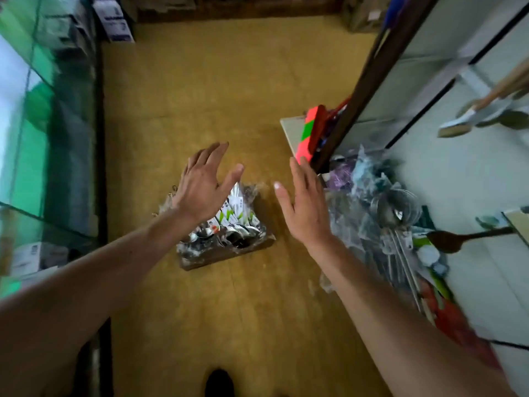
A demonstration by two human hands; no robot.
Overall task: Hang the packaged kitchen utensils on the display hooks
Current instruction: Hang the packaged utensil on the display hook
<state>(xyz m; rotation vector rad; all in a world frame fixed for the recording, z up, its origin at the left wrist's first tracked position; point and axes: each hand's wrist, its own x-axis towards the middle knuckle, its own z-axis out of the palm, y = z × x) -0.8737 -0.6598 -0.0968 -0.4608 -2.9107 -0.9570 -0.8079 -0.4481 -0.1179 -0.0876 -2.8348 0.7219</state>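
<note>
- Down at the bottom edge, the toe of a dark shoe point(219, 382) stands on the yellow floor point(229, 81).
- Two bare forearms reach forward from the lower corners.
- The left hand point(200, 184) is spread flat, fingers straight and apart, holding nothing. It hovers over the far left part of the cardboard box point(229, 255); whether it touches the contents is unclear.
- The right hand point(305, 207) is likewise spread with straight fingers and holds nothing, just right of the box.
- The box sits on the floor between the hands, filled with packaged kitchen utensils point(232, 222): shiny metal pieces in clear wrap with white-and-green cards.
- Beside the right forearm, more wrapped utensils point(392, 213) hang in a blurred cluster against the white display panel point(472, 173), with a dark wooden spoon point(446, 240) among them.
- Further off, a pink-and-green pack point(307, 133) leans by a dark upright post point(369, 78).
- On the left runs a glass cabinet point(43, 138) with green reflections.
- Farthest away, white cartons point(114, 21) stand at the floor's end.
</note>
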